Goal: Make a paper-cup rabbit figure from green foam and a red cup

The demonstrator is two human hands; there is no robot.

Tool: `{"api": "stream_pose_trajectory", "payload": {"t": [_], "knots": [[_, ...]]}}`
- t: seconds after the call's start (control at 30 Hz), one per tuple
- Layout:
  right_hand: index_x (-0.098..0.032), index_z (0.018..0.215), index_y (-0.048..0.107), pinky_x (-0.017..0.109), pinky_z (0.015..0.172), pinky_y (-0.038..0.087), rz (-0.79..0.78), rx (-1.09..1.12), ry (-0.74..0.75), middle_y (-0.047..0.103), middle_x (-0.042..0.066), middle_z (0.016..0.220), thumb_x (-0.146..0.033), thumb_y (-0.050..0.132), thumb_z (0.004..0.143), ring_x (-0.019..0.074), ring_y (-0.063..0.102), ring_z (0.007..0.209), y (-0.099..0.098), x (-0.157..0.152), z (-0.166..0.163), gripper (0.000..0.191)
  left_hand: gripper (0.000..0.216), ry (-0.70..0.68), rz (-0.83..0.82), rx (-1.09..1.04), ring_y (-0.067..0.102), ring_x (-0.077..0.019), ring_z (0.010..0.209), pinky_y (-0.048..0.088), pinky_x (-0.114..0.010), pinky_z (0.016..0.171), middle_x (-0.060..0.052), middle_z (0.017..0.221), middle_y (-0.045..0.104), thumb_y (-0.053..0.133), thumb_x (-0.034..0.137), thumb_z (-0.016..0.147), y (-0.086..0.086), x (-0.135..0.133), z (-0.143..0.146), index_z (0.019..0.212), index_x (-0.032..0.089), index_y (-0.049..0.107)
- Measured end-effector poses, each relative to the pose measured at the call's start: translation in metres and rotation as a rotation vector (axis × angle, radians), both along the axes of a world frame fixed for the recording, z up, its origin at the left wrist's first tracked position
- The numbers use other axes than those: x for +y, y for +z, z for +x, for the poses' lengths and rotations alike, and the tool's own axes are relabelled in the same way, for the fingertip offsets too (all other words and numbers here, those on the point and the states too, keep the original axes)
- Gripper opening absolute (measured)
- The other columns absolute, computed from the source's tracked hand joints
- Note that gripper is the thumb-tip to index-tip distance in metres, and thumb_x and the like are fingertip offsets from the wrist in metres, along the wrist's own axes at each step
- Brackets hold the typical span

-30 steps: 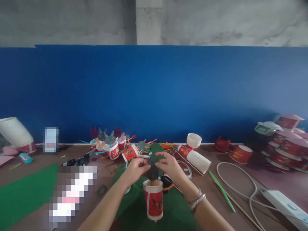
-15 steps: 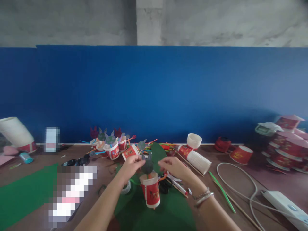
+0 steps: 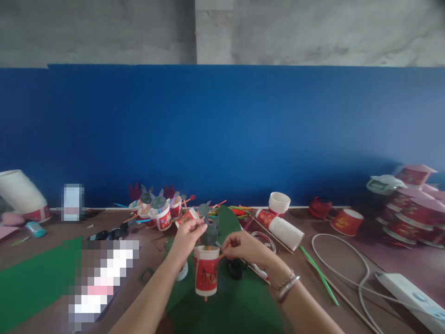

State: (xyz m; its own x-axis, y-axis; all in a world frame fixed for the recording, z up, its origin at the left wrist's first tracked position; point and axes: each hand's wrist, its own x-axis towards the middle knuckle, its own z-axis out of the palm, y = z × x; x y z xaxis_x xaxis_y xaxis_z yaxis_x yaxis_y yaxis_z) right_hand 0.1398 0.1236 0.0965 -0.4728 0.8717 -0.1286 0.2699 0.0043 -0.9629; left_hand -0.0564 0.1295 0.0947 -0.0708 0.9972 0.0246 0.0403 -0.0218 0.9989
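Head view, far left: what is there?

A leaning stack of white cups, with a green sheet nearer the front, both on the brown surface. Next comes a cluster of red and white cups with dark, eared cutouts set in them.

And the left arm?

It rises from the bottom edge, slanting inward to the right. The left hand sits higher than its wrist, thumb and forefinger drawn together in a pinch at the left side of a dark eared cutout.

What is that cutout fixed to?

I can't make out the joint. It stands just above the mouth of a red cup, which is upright between the two forearms, over a dark green sheet. An orange tip pokes out below the cup; whether it touches the sheet, I can't tell.

The right arm, then?

Coming from the lower right, slanting up to the left, a bracelet at the wrist. The right hand has its fingers curled and bent down, tips closed around an orange strip beside the cup's rim.

Further right?

Nested cups lying on their side, a green strip, a looping cable and a white power strip.
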Motion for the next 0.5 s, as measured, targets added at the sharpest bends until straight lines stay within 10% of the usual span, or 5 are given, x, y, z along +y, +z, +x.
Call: {"api": "stream_pose_trajectory", "payload": {"t": [0.17, 0.5], "knots": [[-0.012, 0.074, 0.068, 0.021, 0.057, 0.040, -0.173, 0.291, -0.094, 0.063, 0.001, 0.059, -0.041, 0.070, 0.066, 0.0088, 0.054, 0.054, -0.003, -0.003, -0.013, 0.030, 0.034, 0.152, 0.060, -0.053, 0.060, -0.0193, 0.076, 0.044, -0.027, 0.068, -0.004, 0.076, 0.068, 0.069, 0.040, 0.062, 0.001, 0.003, -0.006, 0.082, 0.013, 0.065], [-0.013, 0.071, 0.065, 0.019, 0.048, 0.035, -0.057, 0.004, 0.005, 0.061, 0.000, 0.053, -0.044, 0.052, 0.080, 0.0084, 0.051, 0.047, -0.012, -0.001, -0.014, 0.035, 0.039, -0.060, 0.008, 0.133, 0.060, -0.0172, 0.067, 0.042, -0.028, 0.067, 0.000, 0.065, 0.063, 0.067, 0.032, 0.064, -0.009, 0.006, -0.011, 0.097, 0.012, 0.062]]}}
